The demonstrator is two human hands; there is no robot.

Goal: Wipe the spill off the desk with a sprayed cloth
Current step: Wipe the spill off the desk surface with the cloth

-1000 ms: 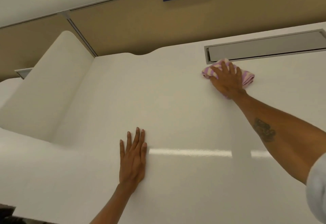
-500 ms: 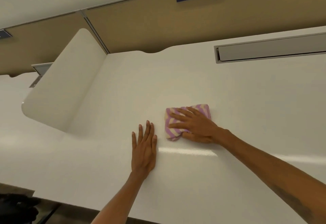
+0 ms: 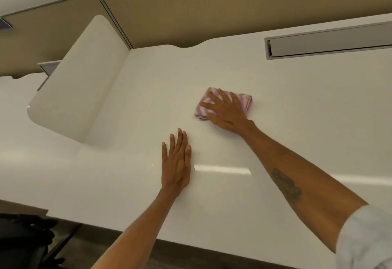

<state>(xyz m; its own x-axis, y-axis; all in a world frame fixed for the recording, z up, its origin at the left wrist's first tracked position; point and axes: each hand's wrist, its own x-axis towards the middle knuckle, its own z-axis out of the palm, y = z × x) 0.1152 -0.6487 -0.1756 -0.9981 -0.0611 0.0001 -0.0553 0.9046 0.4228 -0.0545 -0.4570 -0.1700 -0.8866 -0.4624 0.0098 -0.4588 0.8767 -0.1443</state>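
A folded cloth (image 3: 204, 107) with purple and cream stripes lies on the white desk (image 3: 297, 124) near its middle. My right hand (image 3: 226, 110) presses flat on the cloth with fingers spread, covering most of it. My left hand (image 3: 176, 162) rests palm down on the bare desk, nearer the front edge and a little left of the cloth, holding nothing. No spill shows on the glossy surface; only a bright light reflection lies right of my left hand.
A white rounded divider panel (image 3: 74, 82) stands at the left of the desk. A grey cable slot (image 3: 331, 42) runs along the back right. Tan partition walls (image 3: 191, 14) close the back. A dark chair (image 3: 23, 241) sits below the front edge at lower left.
My right hand slid the cloth from beside the cable slot down toward my left hand, then a little back away from it. My left hand stayed flat in place.
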